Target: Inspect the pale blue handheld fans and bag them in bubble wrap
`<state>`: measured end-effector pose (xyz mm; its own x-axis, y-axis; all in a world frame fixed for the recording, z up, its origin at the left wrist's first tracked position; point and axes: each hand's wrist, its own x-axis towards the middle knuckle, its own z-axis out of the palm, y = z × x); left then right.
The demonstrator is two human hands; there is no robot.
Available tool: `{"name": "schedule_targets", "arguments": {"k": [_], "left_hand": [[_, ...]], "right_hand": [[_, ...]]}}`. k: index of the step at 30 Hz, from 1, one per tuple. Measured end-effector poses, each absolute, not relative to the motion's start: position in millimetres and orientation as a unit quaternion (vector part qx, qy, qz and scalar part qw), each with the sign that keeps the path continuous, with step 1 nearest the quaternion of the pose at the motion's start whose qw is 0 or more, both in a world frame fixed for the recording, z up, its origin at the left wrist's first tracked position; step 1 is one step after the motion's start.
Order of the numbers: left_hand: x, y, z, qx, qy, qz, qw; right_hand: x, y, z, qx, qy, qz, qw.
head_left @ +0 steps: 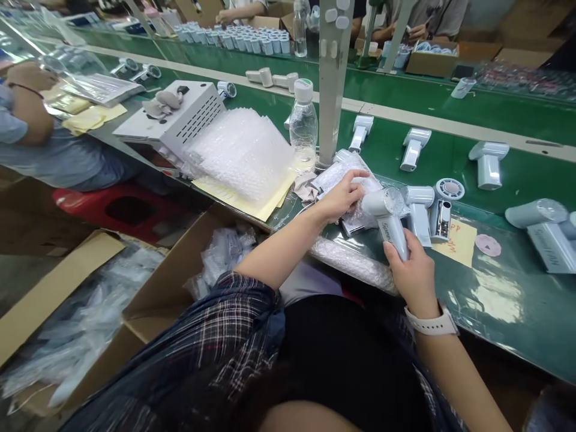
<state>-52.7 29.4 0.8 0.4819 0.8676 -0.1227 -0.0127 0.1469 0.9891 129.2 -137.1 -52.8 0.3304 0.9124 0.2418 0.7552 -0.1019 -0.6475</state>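
Observation:
In my right hand is a pale grey-blue handheld fan, tilted, with lettering on its handle and its round head toward the left. The fingers wrap around the lower handle. My left hand lies over a heap of clear bubble wrap, fingers apart and touching it; its thumb is partly hidden. Other wrapped pieces lie just beyond that hand. Beside the held fan, a second handheld fan and an opened fan with its inside showing rest on the bench.
A stack of bubble bags leans on a white metal box. A clear bottle stands by a metal post. Several fans lie on the green belt. At left sits a co-worker; an open carton is below.

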Motion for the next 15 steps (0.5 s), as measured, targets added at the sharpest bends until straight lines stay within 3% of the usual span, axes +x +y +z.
{"name": "schedule_targets", "arguments": {"k": [4, 8, 10, 12, 14, 15], "left_hand": [[-51, 17, 5, 0.689, 0.373, 0.410, 0.467], [-55, -21, 25, 0.934, 0.119, 0.302, 0.146], [-58, -37, 38, 0.962, 0.014, 0.274, 0.012], [-60, -47, 51, 0.945, 0.013, 0.322, -0.047], [-58, -57, 66, 0.918, 0.044, 0.394, -0.013], [-55, -63, 74, 0.903, 0.043, 0.427, 0.030]], "right_hand": [[118, -137, -39, -0.736, -0.612, 0.064, 0.282], [116, -132, -14, -0.713, -0.663, 0.037, 0.225], [123, -132, 4, -0.721, -0.634, 0.061, 0.272], [128, -140, 25, -0.716, -0.552, 0.159, 0.397], [129, -158, 44, -0.630, -0.486, 0.328, 0.509], [127, -169, 52, -0.572, -0.488, 0.401, 0.523]]}}
